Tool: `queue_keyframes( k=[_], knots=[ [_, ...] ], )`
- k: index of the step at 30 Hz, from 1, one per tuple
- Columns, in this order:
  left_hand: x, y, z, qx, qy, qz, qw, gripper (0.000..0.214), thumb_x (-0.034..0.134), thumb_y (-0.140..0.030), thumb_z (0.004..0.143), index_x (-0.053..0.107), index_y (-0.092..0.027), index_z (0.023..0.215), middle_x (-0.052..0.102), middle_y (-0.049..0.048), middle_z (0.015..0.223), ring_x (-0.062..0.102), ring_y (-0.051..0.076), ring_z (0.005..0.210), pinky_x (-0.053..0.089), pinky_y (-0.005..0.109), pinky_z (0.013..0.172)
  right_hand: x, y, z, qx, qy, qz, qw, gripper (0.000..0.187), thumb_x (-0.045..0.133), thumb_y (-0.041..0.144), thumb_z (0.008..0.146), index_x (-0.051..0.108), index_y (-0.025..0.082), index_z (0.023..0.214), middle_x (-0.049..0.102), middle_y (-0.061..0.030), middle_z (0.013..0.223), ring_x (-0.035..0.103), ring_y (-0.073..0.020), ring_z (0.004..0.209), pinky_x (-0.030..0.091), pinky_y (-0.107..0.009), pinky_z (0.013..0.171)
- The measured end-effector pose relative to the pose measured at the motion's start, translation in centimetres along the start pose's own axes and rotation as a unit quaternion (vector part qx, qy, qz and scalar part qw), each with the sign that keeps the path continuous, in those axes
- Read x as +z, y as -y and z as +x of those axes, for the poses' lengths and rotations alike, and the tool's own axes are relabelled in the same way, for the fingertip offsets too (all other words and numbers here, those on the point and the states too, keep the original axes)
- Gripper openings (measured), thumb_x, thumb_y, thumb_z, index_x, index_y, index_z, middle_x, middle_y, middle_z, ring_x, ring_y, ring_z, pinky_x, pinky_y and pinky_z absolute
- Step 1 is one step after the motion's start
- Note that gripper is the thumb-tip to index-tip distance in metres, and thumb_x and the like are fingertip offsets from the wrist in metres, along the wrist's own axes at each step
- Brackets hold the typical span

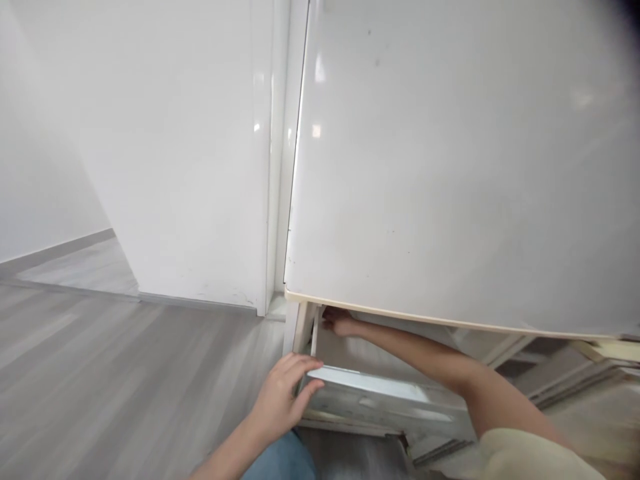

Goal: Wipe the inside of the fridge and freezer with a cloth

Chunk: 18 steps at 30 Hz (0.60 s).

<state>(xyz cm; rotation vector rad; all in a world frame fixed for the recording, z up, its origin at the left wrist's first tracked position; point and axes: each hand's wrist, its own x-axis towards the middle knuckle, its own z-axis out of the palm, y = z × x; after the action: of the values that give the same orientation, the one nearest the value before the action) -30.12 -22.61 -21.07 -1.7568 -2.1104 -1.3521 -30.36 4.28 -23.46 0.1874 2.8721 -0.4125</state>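
A white drawer (370,381) is pulled out beneath a glossy white tabletop (450,167). My left hand (285,393) holds the left corner of the drawer's front, with the fingers over its top edge and the thumb below them on the near side. My right hand (341,321) reaches inside the drawer, close to its left side wall and just under the tabletop's edge. Its fingers look curled and lie in shadow, so what they hold, if anything, is hidden. The part of the drawer under the tabletop cannot be seen.
Grey wood-look floor (125,380) lies to the left. A white wall panel (185,147) and a narrow white frame (279,167) stand beside the table's left edge. Blurred shelf or drawer parts (530,367) show at the lower right, beyond my right arm.
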Motion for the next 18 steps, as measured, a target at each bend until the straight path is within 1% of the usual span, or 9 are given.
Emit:
queue_keyframes(
  k=[2, 3, 6, 8, 10, 13, 15, 18],
  knots=[
    [0.2, 0.2, -0.1, 0.003, -0.013, 0.004, 1.000, 0.026, 0.057, -0.025, 0.083, 0.061, -0.025, 0.109, 0.073, 0.0061, 0.103, 0.066, 0.017, 0.097, 0.057, 0.034, 0.085, 0.8, -0.2, -1.0, -0.013, 0.018, -0.001, 1.000, 0.028, 0.054, 0.027, 0.090, 0.063, 0.011, 0.113, 0.054, -0.0145, 0.128, 0.045, -0.0305, 0.125, 0.036, -0.047, 0.105],
    [0.2, 0.2, -0.1, 0.005, -0.018, 0.006, 1.000, 0.026, 0.057, -0.026, 0.083, 0.061, -0.025, 0.109, 0.073, 0.0059, 0.104, 0.067, 0.017, 0.097, 0.057, 0.034, 0.085, 1.2, -0.1, -1.6, -0.028, 0.035, 0.003, 0.999, 0.027, 0.056, 0.025, 0.089, 0.065, 0.012, 0.111, 0.056, -0.0149, 0.127, 0.045, -0.0299, 0.125, 0.036, -0.046, 0.105],
    [0.4, 0.3, -0.2, 0.004, -0.027, -0.001, 1.000, 0.026, 0.057, -0.026, 0.083, 0.060, -0.025, 0.109, 0.072, 0.0061, 0.105, 0.066, 0.017, 0.099, 0.057, 0.035, 0.087, 1.6, 0.4, -3.1, -0.075, 0.086, 0.026, 0.993, 0.029, 0.062, 0.025, 0.083, 0.067, 0.016, 0.110, 0.062, -0.0127, 0.121, 0.052, -0.0257, 0.118, 0.040, -0.040, 0.101],
    [0.4, 0.2, -0.3, -0.011, -0.031, -0.012, 0.999, 0.026, 0.057, -0.027, 0.083, 0.060, -0.024, 0.109, 0.071, 0.0072, 0.106, 0.065, 0.017, 0.100, 0.057, 0.034, 0.087, 1.6, 0.7, -3.4, -0.093, 0.106, 0.041, 0.989, 0.031, 0.061, 0.022, 0.083, 0.067, 0.015, 0.112, 0.063, -0.0132, 0.120, 0.054, -0.0241, 0.115, 0.041, -0.037, 0.099],
    [0.3, 0.1, -0.5, -0.039, -0.028, -0.018, 0.999, 0.026, 0.057, -0.030, 0.083, 0.060, -0.023, 0.108, 0.069, 0.0069, 0.101, 0.066, 0.016, 0.095, 0.058, 0.032, 0.082, 1.4, 0.6, -3.2, -0.102, 0.119, 0.057, 0.986, 0.031, 0.059, 0.017, 0.082, 0.067, 0.013, 0.111, 0.064, -0.0125, 0.118, 0.056, -0.0217, 0.112, 0.042, -0.031, 0.098],
    [0.4, 0.0, -0.9, -0.063, -0.018, -0.019, 0.998, 0.025, 0.057, -0.034, 0.083, 0.062, -0.023, 0.105, 0.066, 0.0044, 0.089, 0.065, 0.015, 0.083, 0.057, 0.030, 0.073, 1.2, -0.1, -2.1, -0.103, 0.131, 0.084, 0.982, 0.032, 0.059, 0.014, 0.081, 0.067, 0.014, 0.112, 0.066, -0.0081, 0.118, 0.058, -0.0168, 0.107, 0.043, -0.023, 0.094],
    [0.6, 0.1, -1.2, -0.059, -0.021, -0.023, 0.998, 0.025, 0.057, -0.034, 0.083, 0.062, -0.023, 0.104, 0.065, 0.0041, 0.086, 0.064, 0.014, 0.079, 0.057, 0.029, 0.071, 1.2, -0.9, -1.2, -0.089, 0.124, 0.091, 0.984, 0.031, 0.058, 0.015, 0.081, 0.067, 0.013, 0.112, 0.066, -0.0079, 0.117, 0.059, -0.0166, 0.105, 0.043, -0.023, 0.093],
    [0.8, 0.0, -1.1, -0.059, -0.047, -0.032, 0.997, 0.024, 0.058, -0.033, 0.083, 0.063, -0.023, 0.104, 0.064, 0.0036, 0.084, 0.062, 0.013, 0.073, 0.055, 0.027, 0.068, 0.9, -1.6, -0.2, -0.056, 0.095, 0.080, 0.991, 0.030, 0.056, 0.017, 0.082, 0.068, 0.009, 0.109, 0.065, -0.0114, 0.115, 0.059, -0.0200, 0.104, 0.043, -0.027, 0.093]
  ],
)
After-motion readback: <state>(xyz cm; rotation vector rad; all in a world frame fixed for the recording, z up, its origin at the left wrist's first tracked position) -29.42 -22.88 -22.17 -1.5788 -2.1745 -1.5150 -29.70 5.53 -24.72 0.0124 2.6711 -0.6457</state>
